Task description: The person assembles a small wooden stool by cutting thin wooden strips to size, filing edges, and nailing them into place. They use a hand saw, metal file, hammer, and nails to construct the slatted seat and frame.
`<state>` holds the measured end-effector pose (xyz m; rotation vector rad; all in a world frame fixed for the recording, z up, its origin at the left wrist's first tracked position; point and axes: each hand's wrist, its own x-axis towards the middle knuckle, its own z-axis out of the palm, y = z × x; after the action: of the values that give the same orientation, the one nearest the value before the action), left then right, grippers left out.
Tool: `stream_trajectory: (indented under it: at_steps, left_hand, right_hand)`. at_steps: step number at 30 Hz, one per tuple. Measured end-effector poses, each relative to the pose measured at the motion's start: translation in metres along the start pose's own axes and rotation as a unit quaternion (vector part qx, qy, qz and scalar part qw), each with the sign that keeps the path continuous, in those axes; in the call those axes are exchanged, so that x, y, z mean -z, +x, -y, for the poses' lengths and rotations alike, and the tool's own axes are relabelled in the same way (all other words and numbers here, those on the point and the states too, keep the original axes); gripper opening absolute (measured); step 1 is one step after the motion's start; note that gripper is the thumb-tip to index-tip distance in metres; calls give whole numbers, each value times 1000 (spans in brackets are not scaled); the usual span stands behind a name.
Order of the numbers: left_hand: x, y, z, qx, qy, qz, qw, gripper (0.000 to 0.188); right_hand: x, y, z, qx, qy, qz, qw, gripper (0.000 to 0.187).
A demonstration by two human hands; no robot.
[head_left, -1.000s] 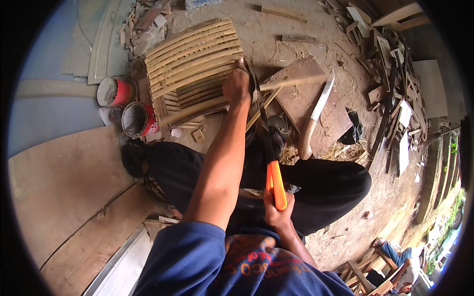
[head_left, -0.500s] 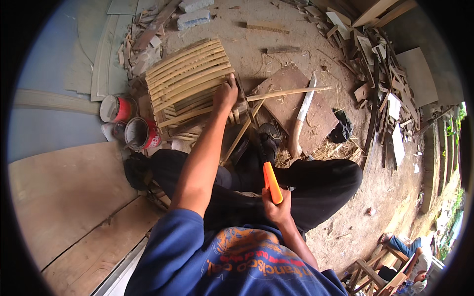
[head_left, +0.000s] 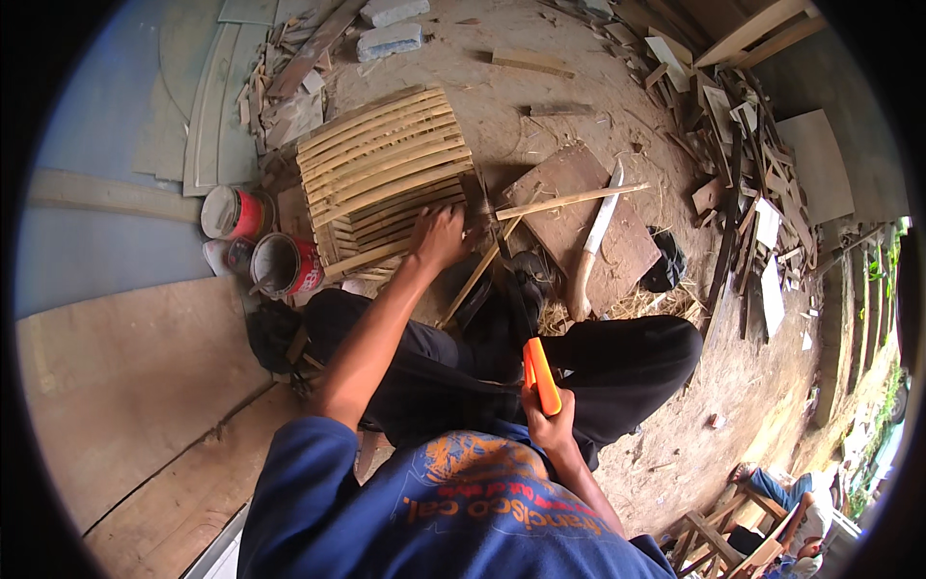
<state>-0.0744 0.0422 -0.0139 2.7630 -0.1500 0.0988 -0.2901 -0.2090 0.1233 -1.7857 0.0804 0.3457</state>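
Observation:
My right hand is closed round the orange handle of a handsaw. Its dark blade runs away from me between my legs and meets a long bamboo strip beside a slatted bamboo crate. The strip lies across the crate's near part and juts out to the right. My left hand presses on the strip at the crate's right side, fingers curled round it; the fingertips are partly hidden. A large knife with a wooden handle rests on a brown board to the right.
Two red paint cans stand left of the crate. Scrap wood is heaped at the far right, with pale blocks at the back. A black bag lies beside the board. Another person sits at the lower right.
My left hand has come nearer, from the crate's top right corner down to the strip. The saw handle has drawn back toward me. The view has shifted slightly.

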Motion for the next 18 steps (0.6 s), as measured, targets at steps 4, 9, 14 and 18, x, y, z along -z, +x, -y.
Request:
stream_trajectory:
  at_steps: [4,9,14,18]
  left_hand:
    - [3,-6,6,-37,14,10,999,78]
    - [13,16,1,18,33,166,985,71]
    - [7,16,6,37,25,187,981,61]
    - [21,17,-5,35,43,181,982,53]
  right_hand:
    - [2,4,-5,4,9,22,1000,23]
    - [6,8,-2,-50,26,30,998,21]
    - [8,14,31,-108,61,29,992,19]
    - [-1,26,63,-103,-14,-22,994,33]
